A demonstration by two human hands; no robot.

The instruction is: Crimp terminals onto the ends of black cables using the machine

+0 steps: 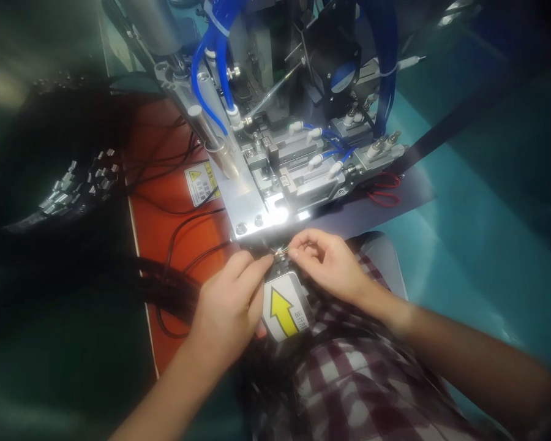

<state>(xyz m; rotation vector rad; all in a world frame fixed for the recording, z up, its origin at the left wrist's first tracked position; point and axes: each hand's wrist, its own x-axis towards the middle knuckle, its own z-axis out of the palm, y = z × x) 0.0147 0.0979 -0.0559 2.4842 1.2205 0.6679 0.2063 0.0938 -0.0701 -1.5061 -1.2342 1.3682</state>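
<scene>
Both hands meet at a small metallic piece [281, 251] at the front edge of the machine [257, 211]. My left hand [232, 300] is closed, its thumb and forefinger pinching at the left side of that piece; exactly what lies between the fingertips is too small to name. From the right, my right hand [330, 263] pinches a thin, short item beside the same piece, its kind unclear. Just below the fingertips is a white plate with a yellow arrow [282, 309]. Black cables [174, 285] run in from the left toward my left hand.
Pneumatic cylinders [312, 165] with blue hoses [220, 61] stand behind the hands. A metal post [218, 147] rises at left. On the orange table [165, 233] lie loose black cables and a warning label [202, 184]. A bundle with shiny metal ends [67, 190] hangs farther left.
</scene>
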